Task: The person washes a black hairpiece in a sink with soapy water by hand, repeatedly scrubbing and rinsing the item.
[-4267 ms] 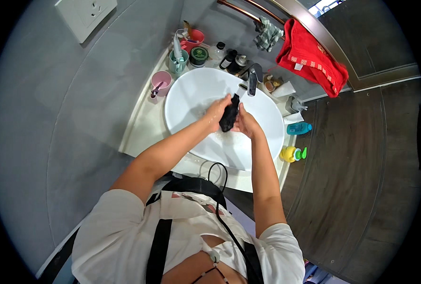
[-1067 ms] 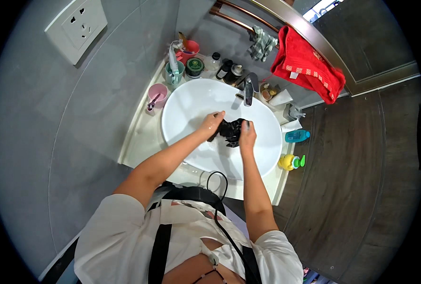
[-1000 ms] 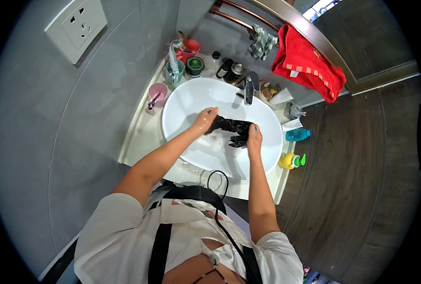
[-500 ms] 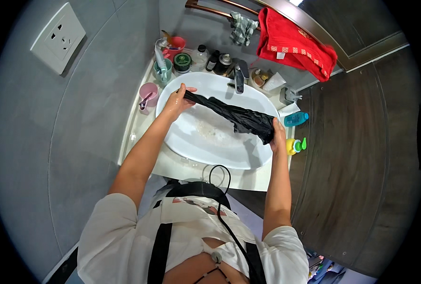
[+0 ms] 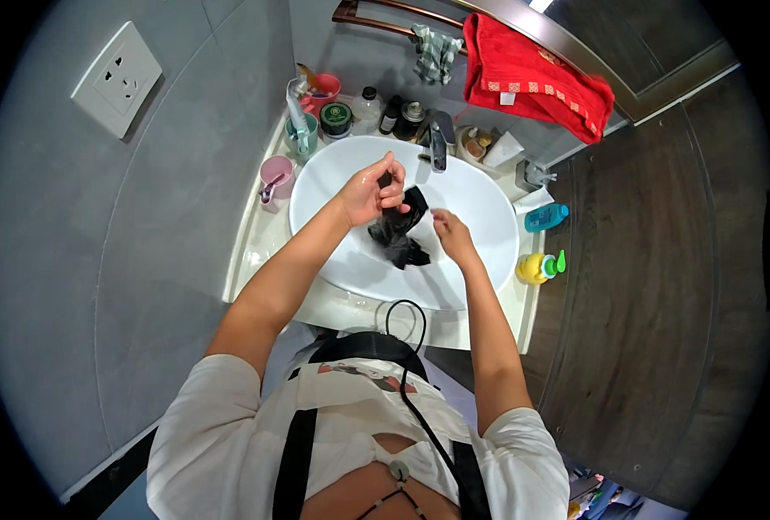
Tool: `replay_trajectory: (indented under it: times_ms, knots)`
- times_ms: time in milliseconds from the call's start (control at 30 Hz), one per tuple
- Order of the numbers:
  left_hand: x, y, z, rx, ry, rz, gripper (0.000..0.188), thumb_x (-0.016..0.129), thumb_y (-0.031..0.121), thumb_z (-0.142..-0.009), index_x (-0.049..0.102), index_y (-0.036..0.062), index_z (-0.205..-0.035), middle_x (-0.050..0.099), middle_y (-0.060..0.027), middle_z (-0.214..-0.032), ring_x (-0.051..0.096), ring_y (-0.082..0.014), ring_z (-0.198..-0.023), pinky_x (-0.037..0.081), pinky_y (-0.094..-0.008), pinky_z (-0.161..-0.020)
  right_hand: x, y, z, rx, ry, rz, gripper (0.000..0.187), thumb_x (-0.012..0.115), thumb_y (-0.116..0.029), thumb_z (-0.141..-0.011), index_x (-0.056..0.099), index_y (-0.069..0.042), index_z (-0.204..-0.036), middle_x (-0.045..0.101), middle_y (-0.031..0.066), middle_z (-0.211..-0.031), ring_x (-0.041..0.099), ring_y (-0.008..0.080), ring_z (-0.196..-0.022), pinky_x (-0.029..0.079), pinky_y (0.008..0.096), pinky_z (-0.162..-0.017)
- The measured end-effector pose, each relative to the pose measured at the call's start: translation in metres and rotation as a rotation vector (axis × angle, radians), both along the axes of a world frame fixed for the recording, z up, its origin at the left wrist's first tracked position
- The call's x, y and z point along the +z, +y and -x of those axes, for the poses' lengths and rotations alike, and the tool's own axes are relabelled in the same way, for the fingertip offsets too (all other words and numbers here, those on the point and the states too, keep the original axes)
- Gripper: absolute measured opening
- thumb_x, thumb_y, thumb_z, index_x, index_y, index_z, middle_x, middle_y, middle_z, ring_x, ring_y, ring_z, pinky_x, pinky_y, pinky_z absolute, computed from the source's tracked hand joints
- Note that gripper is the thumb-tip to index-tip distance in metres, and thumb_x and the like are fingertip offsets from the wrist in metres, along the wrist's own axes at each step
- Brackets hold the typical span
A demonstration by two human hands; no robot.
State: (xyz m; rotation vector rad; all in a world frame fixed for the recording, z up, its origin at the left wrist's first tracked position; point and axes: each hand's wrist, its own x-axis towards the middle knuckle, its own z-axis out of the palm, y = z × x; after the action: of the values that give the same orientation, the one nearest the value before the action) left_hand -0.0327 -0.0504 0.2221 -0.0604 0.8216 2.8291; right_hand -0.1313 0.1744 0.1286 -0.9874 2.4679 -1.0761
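A wet-looking black cloth point(image 5: 400, 236) hangs bunched over the white oval basin point(image 5: 489, 208), with its lower end near the bowl's bottom. My left hand point(image 5: 373, 191) is curled at the cloth's upper left, and black shows between its thumb and fingers. To the right of the cloth is my right hand point(image 5: 452, 234), fingers drawn together. Whether anything is pinched in them is hidden. A dark grey metal faucet point(image 5: 438, 143) stands behind the basin.
Left of the basin stand a pink cup point(image 5: 278, 173) and a green cup point(image 5: 303, 139). Several jars and bottles, including a green-lidded jar point(image 5: 336, 120), line the back. At right are a blue bottle point(image 5: 545, 217) and a yellow pump bottle point(image 5: 537, 268). A red towel point(image 5: 532, 82) hangs above.
The cloth was stretched between both hands and is now bunched lower in the basin. My left hand has moved right; my right hand has moved left, bringing them closer together.
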Motion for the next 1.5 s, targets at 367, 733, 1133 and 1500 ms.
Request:
replay_trajectory:
  times_ms: [367, 733, 1133, 1500]
  knots:
    - [0.014, 0.001, -0.011, 0.034, 0.009, 0.060, 0.038, 0.032, 0.042, -0.091, 0.045, 0.0100, -0.074, 0.029, 0.0040, -0.050, 0.028, -0.0074, -0.042, 0.039, -0.0260, -0.054, 0.036, -0.056, -0.027, 0.192, -0.853, -0.056, 0.054, 0.055, -0.033, -0.081, 0.036, -0.012, -0.127, 0.048, 0.0045, -0.110, 0.052, 0.0132, -0.092, 0.045, 0.0251, -0.073]
    - [0.030, -0.002, -0.023, 0.142, 0.053, -0.066, 0.036, 0.035, 0.039, -0.091, 0.045, 0.0092, -0.073, 0.030, 0.0030, -0.050, 0.028, -0.0082, -0.042, 0.037, -0.0258, -0.053, -0.012, -0.046, -0.072, -0.026, -0.858, 0.238, 0.062, 0.055, -0.036, -0.081, 0.029, -0.009, -0.131, 0.042, 0.0057, -0.122, 0.038, 0.0190, -0.113, 0.030, 0.0313, -0.094]
    - [0.025, -0.064, -0.028, 0.574, 0.004, 0.347, 0.040, 0.039, 0.039, -0.090, 0.055, 0.0024, -0.087, 0.058, -0.0098, -0.080, 0.056, -0.0195, -0.076, 0.046, -0.0337, -0.073, 0.085, 0.035, 0.021, -0.106, -0.018, 0.074, 0.025, 0.072, -0.009, -0.061, 0.059, -0.002, -0.082, 0.058, 0.0034, -0.071, 0.053, 0.0138, -0.066, 0.043, 0.0263, -0.063]
    - [0.049, -0.057, -0.004, 0.480, 0.074, 0.742, 0.039, 0.034, 0.041, -0.091, 0.055, 0.0091, -0.099, 0.061, -0.0032, -0.090, 0.054, -0.0099, -0.080, 0.041, -0.0237, -0.072, 0.162, 0.036, 0.014, -0.144, 0.730, -0.036, 0.036, 0.063, 0.003, -0.053, 0.053, -0.006, -0.087, 0.055, 0.0112, -0.084, 0.052, 0.0306, -0.083, 0.043, 0.0376, -0.071]
